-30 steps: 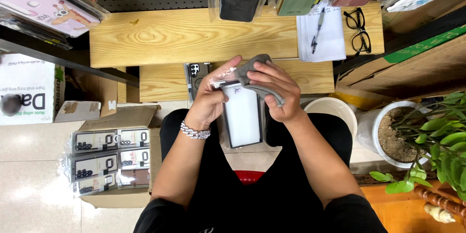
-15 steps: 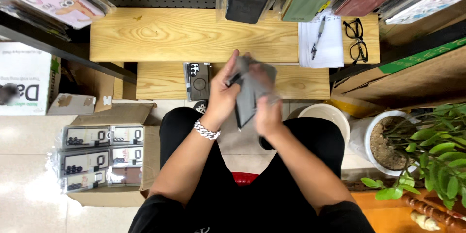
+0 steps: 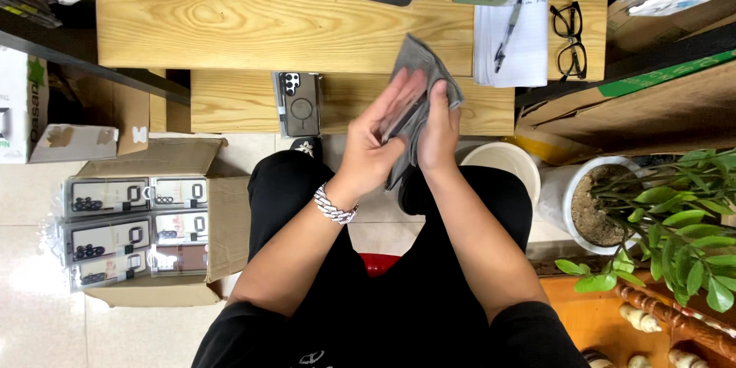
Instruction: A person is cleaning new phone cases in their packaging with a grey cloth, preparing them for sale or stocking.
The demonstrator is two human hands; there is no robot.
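Two hands are closed around one grey cloth (image 3: 420, 77), held in the air over the front edge of the lower wooden shelf (image 3: 230, 100). A thin dark slab, apparently a phone (image 3: 405, 113), is seen edge-on between the palms and is mostly wrapped by the cloth; its face cannot be made out. The left hand (image 3: 376, 142) is cupped from the left with fingers extended and loosely spread, pressing the slab through the cloth. The right hand (image 3: 438, 126) is curled over the cloth from the right, fingers shut on it. The step is judged to be wiping, mid-stroke. A next move would call for the slab to be kept pinched at its edges while the cloth is drawn along it. Just to the left, a phone in a clear case (image 3: 299, 103) lies on the shelf. Further right, a pen (image 3: 507, 31) rests on a notepad (image 3: 521, 50) beside black glasses (image 3: 569, 38).
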